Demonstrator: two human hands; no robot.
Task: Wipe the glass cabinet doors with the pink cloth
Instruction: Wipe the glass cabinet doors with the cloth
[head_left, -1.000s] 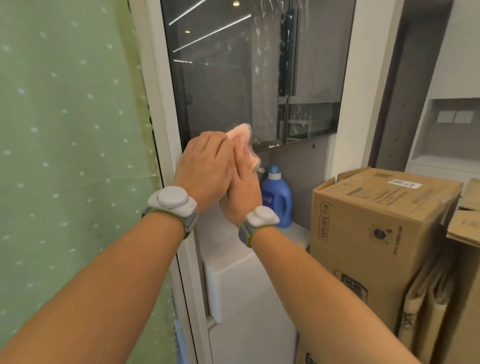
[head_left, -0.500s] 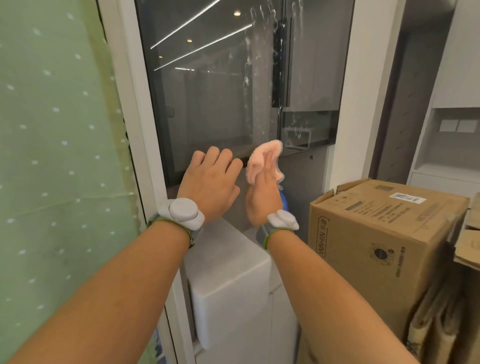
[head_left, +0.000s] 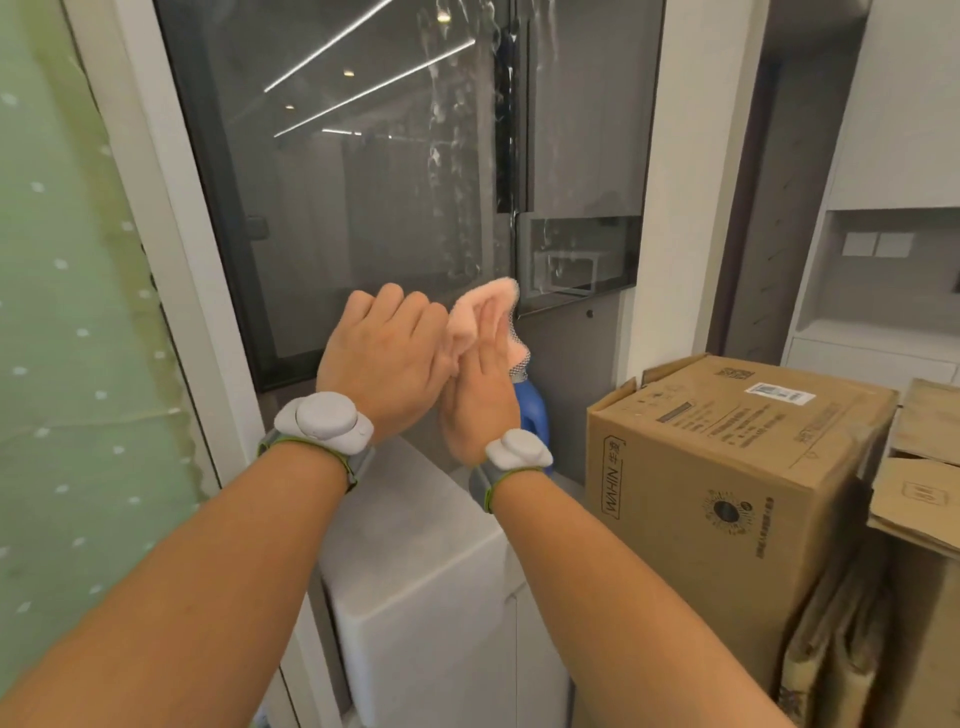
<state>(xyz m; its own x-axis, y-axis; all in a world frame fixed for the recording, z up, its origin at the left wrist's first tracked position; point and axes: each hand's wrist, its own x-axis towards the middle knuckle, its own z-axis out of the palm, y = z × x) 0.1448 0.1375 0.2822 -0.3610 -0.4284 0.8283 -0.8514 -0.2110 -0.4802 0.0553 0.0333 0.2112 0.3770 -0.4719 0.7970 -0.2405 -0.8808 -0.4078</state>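
Observation:
The dark glass cabinet doors (head_left: 363, 182) fill the upper middle, streaked with white foam near their centre seam. A pink cloth (head_left: 480, 312) with a mesh edge sits between my two hands, in front of the lower edge of the glass. My right hand (head_left: 480, 395) holds the cloth with flat fingers against it. My left hand (head_left: 384, 364) presses against the cloth and the right hand from the left, fingers curled. Both hands are a little in front of the glass; whether the cloth touches it I cannot tell.
A blue detergent bottle (head_left: 532, 415) stands behind my right wrist on a white counter (head_left: 415, 571). A large cardboard box (head_left: 727, 467) stands at the right with more flattened cardboard (head_left: 924, 467) beside it. A green dotted curtain (head_left: 67, 364) hangs at the left.
The hands were pressed together, then parted with the left hand open beside the cloth. Now the left hand has come back against the cloth and the right hand.

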